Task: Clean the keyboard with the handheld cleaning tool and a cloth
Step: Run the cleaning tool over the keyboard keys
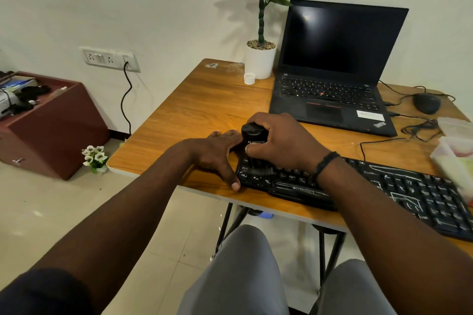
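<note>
Black keyboard point(358, 192) sits along the near edge of the wooden desk point(204, 105), angled a bit, with white smudgy marks all over the keys at its far end from the hands. Right hand point(284, 140) has its fingers wrapped around a small black cleaning tool point(253, 135), holding it upright with the bottom end down on the keys at the keyboard's left end. Left hand point(220, 153) lies flat just beside that same end, fingers straight and spread, thumb tip touching the keyboard's front corner, so it's holding nothing. Just behind the keyboard there's an open laptop point(335, 66) with a dark screen, and past the keyboard's right half a black mouse point(426, 103) with its cable tangled on the desk. Something pale and blurry point(455, 151) sits right of the keyboard at the frame edge, can't tell if that's the cloth. Behind the laptop's left corner stands a potted plant point(261, 33) with a little white cap point(249, 78) next to it.
</note>
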